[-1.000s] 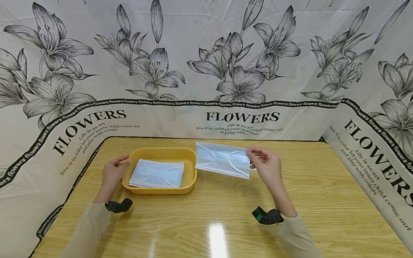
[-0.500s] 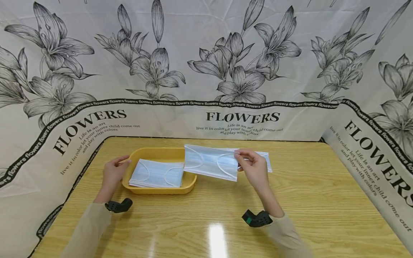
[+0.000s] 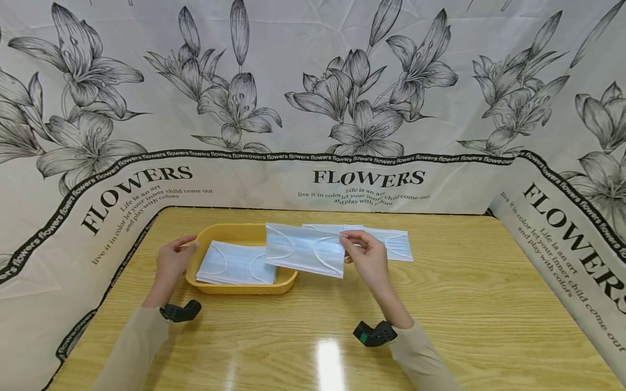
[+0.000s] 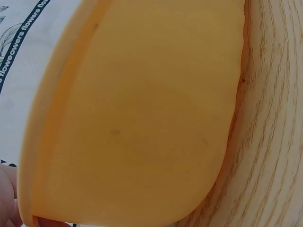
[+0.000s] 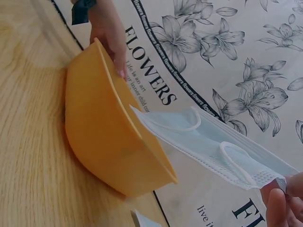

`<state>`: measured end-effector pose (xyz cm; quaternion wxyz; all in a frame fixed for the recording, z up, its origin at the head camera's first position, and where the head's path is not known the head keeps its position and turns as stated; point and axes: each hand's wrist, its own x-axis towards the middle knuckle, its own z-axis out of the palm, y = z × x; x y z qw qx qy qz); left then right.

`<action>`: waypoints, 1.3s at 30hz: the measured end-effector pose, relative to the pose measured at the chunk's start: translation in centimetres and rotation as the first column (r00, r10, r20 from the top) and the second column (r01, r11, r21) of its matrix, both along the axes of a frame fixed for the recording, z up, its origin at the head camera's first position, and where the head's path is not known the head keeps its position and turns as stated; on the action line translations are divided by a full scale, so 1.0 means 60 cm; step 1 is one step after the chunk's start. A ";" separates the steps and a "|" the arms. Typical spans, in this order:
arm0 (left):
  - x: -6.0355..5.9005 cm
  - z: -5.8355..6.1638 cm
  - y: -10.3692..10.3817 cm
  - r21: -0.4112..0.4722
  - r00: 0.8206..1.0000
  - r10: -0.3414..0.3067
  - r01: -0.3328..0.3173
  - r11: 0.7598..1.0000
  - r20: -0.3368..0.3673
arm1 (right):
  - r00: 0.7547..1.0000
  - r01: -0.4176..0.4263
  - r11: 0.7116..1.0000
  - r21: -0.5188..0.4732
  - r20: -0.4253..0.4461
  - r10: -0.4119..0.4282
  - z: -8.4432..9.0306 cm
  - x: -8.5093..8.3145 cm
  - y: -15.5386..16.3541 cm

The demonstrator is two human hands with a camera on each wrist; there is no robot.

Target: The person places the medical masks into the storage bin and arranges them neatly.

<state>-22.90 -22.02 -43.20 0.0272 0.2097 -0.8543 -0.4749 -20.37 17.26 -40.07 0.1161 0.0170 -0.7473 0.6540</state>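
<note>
A yellow plastic tub [image 3: 239, 290] stands at the left of the table, with a stack of pale blue face masks [image 3: 233, 263] inside. My left hand [image 3: 172, 264] pinches the tub's left rim; in the left wrist view its fingers [image 4: 7, 194] show at the rim's lower corner. Between thumb and fingers my right hand [image 3: 367, 255] pinches the right end of another face mask [image 3: 304, 248]. That mask is held flat, its white ear loops facing up, and its left end overlaps the tub's right rim. The right wrist view shows the held mask [image 5: 203, 146] reaching over the tub's wall [image 5: 104, 127].
Behind the right hand, more face masks [image 3: 398, 245] lie on the wooden table [image 3: 469, 293], partly covered by the hand and the held mask. A flower-printed cloth [image 3: 274, 187] rises along the table's back and both sides.
My right hand has carried the held mask leftward, from beside the tub to over its right rim. Masks lying behind the hand have come into view. My left hand has stayed put.
</note>
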 end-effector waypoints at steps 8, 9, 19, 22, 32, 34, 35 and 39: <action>0.001 0.003 -0.001 -0.007 1.000 -0.007 0.007 1.000 0.005 | 1.000 -0.029 1.000 0.003 0.009 0.029 -0.004 -0.001 -0.022; 0.000 0.003 -0.001 -0.005 1.000 -0.008 0.008 1.000 0.004 | 0.999 -0.032 0.999 -0.003 0.010 0.032 -0.004 -0.001 -0.024; -0.002 0.004 -0.001 0.010 1.000 -0.002 0.002 1.000 0.004 | 0.998 -0.054 0.998 -0.035 0.032 0.055 -0.008 -0.010 -0.048; -0.002 0.005 0.000 0.018 1.000 -0.003 0.003 1.000 0.007 | 0.997 -0.062 0.997 -0.044 0.041 0.063 -0.009 -0.012 -0.058; -0.004 0.004 -0.001 0.016 1.000 -0.008 0.008 1.000 0.001 | 0.994 -0.096 0.993 -0.068 0.040 0.099 -0.009 -0.016 -0.091; -0.003 0.004 -0.001 0.018 1.000 -0.014 0.014 1.000 0.002 | 0.994 -0.101 0.992 -0.072 0.043 0.104 -0.009 -0.016 -0.097; -0.003 0.004 -0.002 0.018 1.000 -0.017 0.017 1.000 0.003 | 0.993 -0.103 0.992 -0.075 0.049 0.107 -0.010 -0.016 -0.100; -0.002 0.004 -0.002 0.019 1.000 -0.022 0.022 1.000 0.006 | 0.990 -0.118 0.990 -0.076 0.065 0.123 -0.012 -0.016 -0.112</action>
